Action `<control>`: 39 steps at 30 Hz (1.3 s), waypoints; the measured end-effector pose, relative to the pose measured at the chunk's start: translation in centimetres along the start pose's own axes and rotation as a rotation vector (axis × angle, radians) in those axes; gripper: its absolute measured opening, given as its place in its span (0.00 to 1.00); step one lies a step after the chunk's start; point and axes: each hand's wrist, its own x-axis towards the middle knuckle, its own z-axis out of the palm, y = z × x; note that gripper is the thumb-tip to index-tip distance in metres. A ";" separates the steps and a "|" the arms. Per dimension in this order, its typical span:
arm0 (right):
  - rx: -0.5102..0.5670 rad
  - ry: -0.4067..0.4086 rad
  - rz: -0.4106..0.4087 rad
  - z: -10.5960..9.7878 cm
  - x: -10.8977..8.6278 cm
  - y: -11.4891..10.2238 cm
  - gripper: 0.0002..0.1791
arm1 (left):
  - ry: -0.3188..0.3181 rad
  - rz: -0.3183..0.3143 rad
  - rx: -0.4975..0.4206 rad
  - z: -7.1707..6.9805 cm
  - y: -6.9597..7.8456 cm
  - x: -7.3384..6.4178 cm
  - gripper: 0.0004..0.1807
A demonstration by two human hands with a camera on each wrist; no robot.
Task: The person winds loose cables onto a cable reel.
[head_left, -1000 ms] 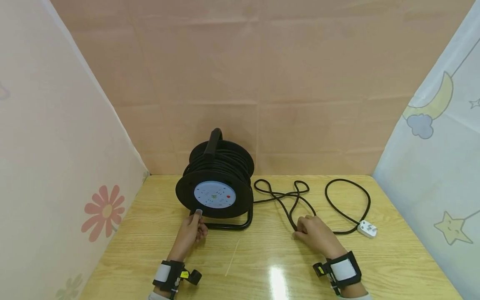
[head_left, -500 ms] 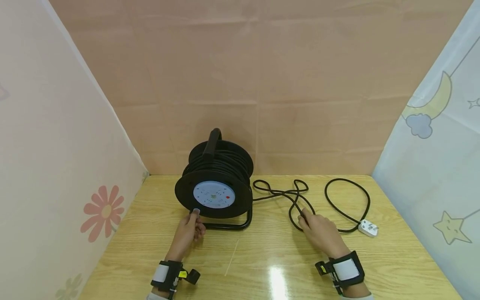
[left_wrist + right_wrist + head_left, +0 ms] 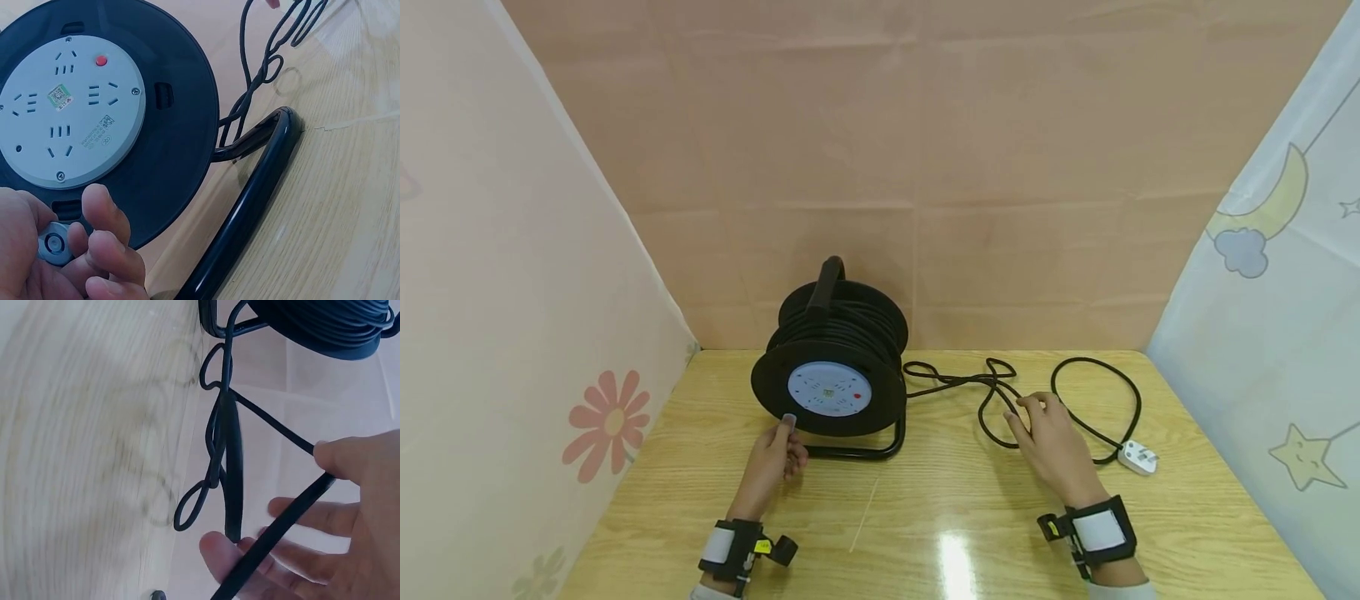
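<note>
While left hand [image 3: 773,454] pinches knob [image 3: 54,248] of reel [image 3: 831,358] standing on bench [image 3: 925,508], right hand [image 3: 1058,446] relaxed, fingers parted, cable [image 3: 282,530] crossing it. Step, judged: guiding slack cable; next move probably needs light finger grip on cable.

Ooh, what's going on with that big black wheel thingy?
A person is handling a cable reel on a wooden table. The left hand holds the small grey knob on its front. The right hand is at the loose black cable, which passes by its thumb. Lots of cable is wound up, but some lies looped on the table, with the white plug at its end.
</note>
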 end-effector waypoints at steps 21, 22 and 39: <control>0.221 -0.044 0.135 1.5 3.8 2.4 0.26 | 0.008 0.014 -0.021 -0.4 0.0 0.2 0.32; 0.219 -0.039 0.121 1.6 4.0 2.5 0.24 | 0.008 0.015 -0.022 -0.4 0.0 0.2 0.32; -0.361 0.106 -0.274 4.9 7.9 2.7 0.17 | 0.015 0.012 0.006 -0.1 0.0 0.0 0.34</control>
